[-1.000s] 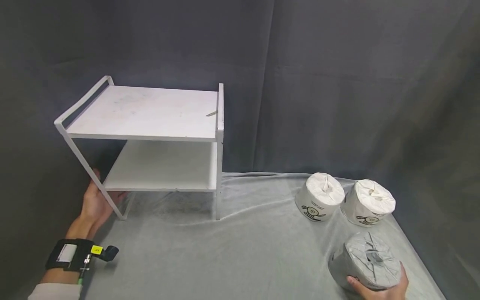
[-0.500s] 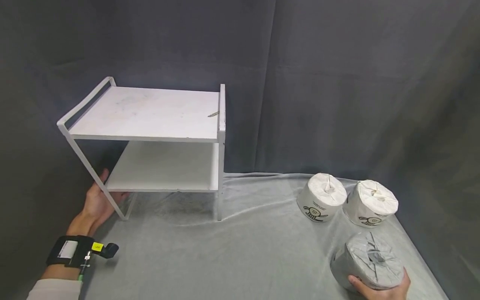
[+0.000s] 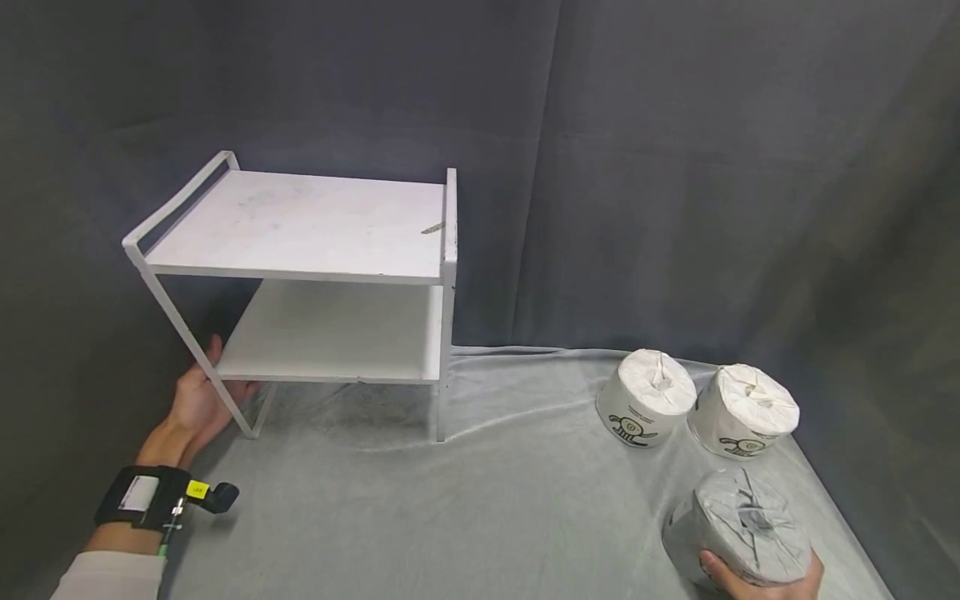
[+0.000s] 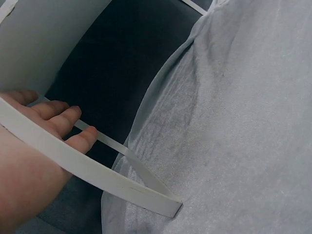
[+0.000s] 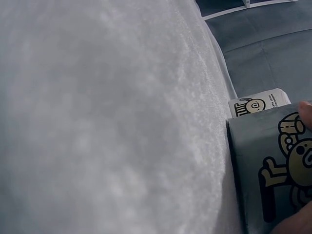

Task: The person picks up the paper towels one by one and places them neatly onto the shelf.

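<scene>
A white two-tier shelf rack (image 3: pixel 333 333) stands at the left in the head view. My left hand (image 3: pixel 198 408) holds the left edge of its lower tier, thumb beside the edge and fingers reaching underneath. In the left wrist view, those fingers (image 4: pixel 63 119) lie between the rack's two slanted leg bars; the thumb is hidden there. At the lower right of the head view, my right hand (image 3: pixel 780 585) grips a paper-wrapped toilet roll (image 3: pixel 750 525) from its near side, thumb on the left. The roll looks grey, and its printed cartoon figure (image 5: pixel 297 165) shows in the right wrist view.
Two white wrapped toilet rolls, one on the left (image 3: pixel 647 396) and one on the right (image 3: pixel 742 412), stand upright behind the gripped one. Grey cloth (image 3: pixel 487 500) covers the table. Dark curtains (image 3: pixel 637 167) hang behind and at both sides.
The left thumb has come closer to the lower tier's edge. The whole head view has shifted slightly; the right hand keeps its grip on the roll.
</scene>
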A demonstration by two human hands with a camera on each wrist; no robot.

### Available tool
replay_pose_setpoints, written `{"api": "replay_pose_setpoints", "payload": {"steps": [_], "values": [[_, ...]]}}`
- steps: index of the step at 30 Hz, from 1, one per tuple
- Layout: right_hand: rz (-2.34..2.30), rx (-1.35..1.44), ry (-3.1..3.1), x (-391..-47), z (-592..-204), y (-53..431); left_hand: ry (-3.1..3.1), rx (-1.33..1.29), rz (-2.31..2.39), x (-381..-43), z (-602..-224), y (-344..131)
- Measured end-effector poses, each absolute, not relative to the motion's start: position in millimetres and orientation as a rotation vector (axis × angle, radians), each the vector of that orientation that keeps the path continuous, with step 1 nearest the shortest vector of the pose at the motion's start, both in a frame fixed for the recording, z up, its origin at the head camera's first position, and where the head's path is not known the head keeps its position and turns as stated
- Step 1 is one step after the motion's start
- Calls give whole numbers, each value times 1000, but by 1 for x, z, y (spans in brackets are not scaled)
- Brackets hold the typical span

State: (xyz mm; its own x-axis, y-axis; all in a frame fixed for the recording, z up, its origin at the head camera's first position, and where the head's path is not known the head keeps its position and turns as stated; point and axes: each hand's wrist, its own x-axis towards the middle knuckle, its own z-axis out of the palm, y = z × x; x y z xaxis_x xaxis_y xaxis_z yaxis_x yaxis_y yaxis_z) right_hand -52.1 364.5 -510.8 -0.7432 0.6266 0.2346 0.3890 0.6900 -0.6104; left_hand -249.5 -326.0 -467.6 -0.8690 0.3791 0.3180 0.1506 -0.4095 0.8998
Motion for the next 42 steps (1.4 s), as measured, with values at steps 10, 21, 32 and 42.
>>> {"api": "replay_pose_setpoints", "payload": {"steps": [10,21,32,42], "values": [[727,-812,-2496,-47,-509,364,1624,725,2427,-248,-469,-325],[660,-488,-2460,-47,-494,358,1601,756,2434,-245,-471,-328],[1085,92,-2089,-57,-477,338,1642,752,2424,-250,-467,-323],[1035,27,-2158,-54,-468,300,1457,837,2492,-251,-469,-323]]}}
